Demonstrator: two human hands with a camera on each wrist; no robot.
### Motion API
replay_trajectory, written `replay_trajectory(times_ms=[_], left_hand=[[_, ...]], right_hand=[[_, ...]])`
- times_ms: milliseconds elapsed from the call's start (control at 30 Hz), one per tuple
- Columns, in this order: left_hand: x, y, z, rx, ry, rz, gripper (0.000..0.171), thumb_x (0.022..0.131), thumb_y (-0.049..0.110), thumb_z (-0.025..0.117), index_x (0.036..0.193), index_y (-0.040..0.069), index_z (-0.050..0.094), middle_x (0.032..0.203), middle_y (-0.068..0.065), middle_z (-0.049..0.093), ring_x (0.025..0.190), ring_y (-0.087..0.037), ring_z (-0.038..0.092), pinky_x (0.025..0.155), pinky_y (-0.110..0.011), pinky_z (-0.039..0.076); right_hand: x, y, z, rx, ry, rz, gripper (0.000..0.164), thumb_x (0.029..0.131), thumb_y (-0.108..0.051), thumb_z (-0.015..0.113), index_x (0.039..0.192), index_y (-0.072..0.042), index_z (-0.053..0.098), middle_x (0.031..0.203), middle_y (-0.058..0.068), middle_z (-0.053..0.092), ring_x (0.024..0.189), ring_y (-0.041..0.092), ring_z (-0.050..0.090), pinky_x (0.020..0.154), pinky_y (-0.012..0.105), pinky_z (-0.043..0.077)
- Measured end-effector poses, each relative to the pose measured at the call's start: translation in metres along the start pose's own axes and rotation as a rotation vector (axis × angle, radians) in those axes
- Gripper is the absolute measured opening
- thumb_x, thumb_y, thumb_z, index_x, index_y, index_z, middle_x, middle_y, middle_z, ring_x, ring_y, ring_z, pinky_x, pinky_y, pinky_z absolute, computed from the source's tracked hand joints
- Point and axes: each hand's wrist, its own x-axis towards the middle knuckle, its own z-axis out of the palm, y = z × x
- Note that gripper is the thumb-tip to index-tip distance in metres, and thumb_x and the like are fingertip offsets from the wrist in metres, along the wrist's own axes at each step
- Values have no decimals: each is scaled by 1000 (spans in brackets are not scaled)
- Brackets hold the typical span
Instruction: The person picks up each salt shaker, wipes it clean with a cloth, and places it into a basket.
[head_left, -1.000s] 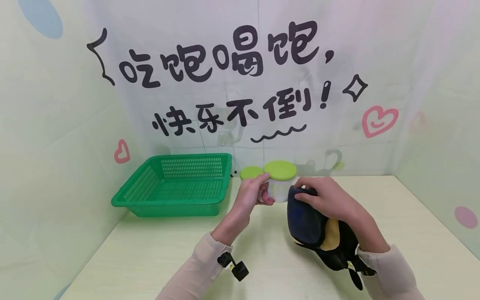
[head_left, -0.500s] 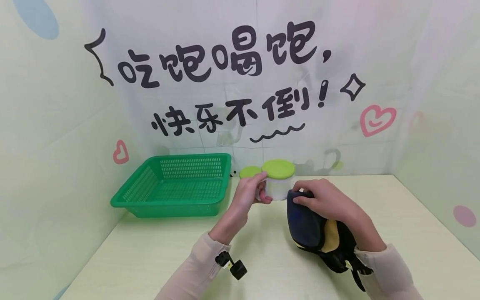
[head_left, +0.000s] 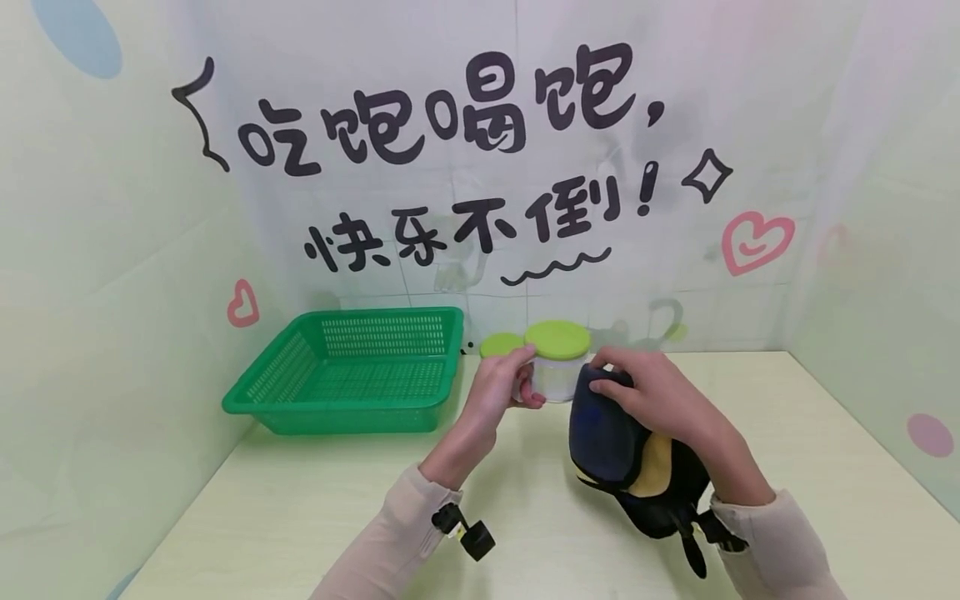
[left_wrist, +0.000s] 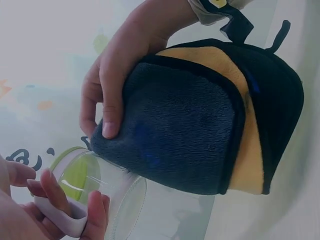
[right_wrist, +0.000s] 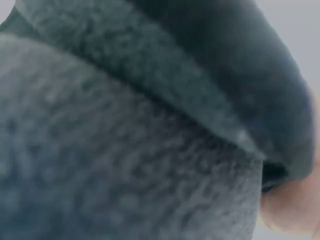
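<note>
My left hand grips the pale handle of a clear jar with a bright green lid. In the left wrist view, its fingers curl through that handle. My right hand pinches the top edge of a folded dark blue towel between thumb and fingers. Yellow and black layers hang behind the blue face. The towel's upper corner overlaps the jar's right side; whether they touch, I cannot tell. Towel fabric fills most of the right wrist view, with a fingertip at its right edge.
A second green lid shows behind my left hand; what lies under it is mostly hidden. On the left of the table stands a green plastic basket. A printed cloth backdrop closes off the back.
The towel first dipped slightly, then rose and shifted a little left with my right hand, its loose end swinging left. My left hand and the jar stay nearly in place.
</note>
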Motion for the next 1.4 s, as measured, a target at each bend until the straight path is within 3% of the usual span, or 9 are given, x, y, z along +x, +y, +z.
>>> replay_trajectory(times_ms=[200, 533, 800, 933, 1200, 1400], left_hand=[[0, 0, -1, -12, 3, 4, 46, 93, 44, 52, 66, 8, 48, 54, -1, 47, 53, -16, 62, 67, -34, 58], [0, 2, 2, -24, 0, -10, 44, 93, 42, 52, 66, 8, 47, 54, -1, 46, 54, -16, 62, 66, -33, 58], [-2, 3, 1, -29, 2, -5, 44, 92, 42, 52, 65, 7, 48, 54, -2, 46, 53, -16, 61, 65, -33, 58], [-3, 3, 1, -34, -3, -6, 44, 92, 42, 53, 65, 8, 48, 54, -1, 46, 51, -15, 60, 64, -32, 57], [-3, 4, 1, -31, -6, -5, 46, 92, 43, 52, 64, 7, 47, 53, -1, 46, 54, -17, 63, 65, -33, 57], [-3, 5, -2, -26, 9, 3, 49, 92, 46, 51, 62, 7, 47, 52, -1, 47, 53, -17, 63, 65, -33, 57]], right_hand=[[3, 4, 4, -13, -64, 6, 9, 90, -21, 66, 99, -21, 66, 85, -6, 66, 69, 9, 53, 68, 29, 46], [-1, 3, -1, -61, 62, 28, 17, 91, -25, 65, 108, -22, 63, 100, 0, 71, 86, 16, 64, 78, 40, 52], [0, 7, 2, -62, 9, 33, 15, 88, -22, 69, 103, -22, 66, 85, -2, 68, 70, 11, 56, 68, 32, 47], [0, 7, 2, -82, 19, 46, 17, 88, -23, 69, 105, -21, 67, 95, 1, 71, 78, 14, 61, 72, 37, 50], [-1, 6, -1, -102, 127, 59, 18, 89, -22, 68, 106, -20, 68, 100, 4, 72, 80, 19, 62, 72, 40, 51], [0, 6, 1, -87, 85, 54, 18, 88, -19, 69, 106, -17, 69, 103, 6, 72, 92, 26, 66, 81, 48, 53]])
